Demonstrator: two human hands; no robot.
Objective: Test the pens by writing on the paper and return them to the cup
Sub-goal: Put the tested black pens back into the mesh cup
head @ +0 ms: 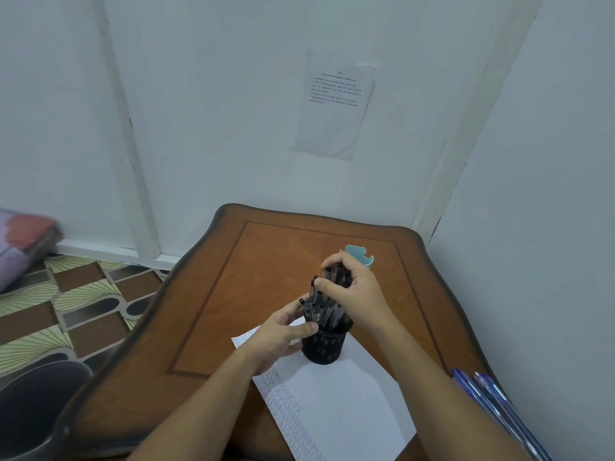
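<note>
Black cup (324,347) stood on paper (339,400), mid-desk (233,294), packed with pens (327,307). Steadying left hand (283,331) gripped cup rim; right hand (352,294) fingers curled round pen tops. Pens probably light, stiff, slick: pinch single barrel near cap.

teal cup (361,257) just behind pens (324,307), bare tabletop (233,277) left

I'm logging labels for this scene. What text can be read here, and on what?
White printed sheet on the wall: lines of black print, too blurred to read.
White paper on the brown wooden table: rows of small handwriting, too small to read.
No legible text elsewhere.
</note>
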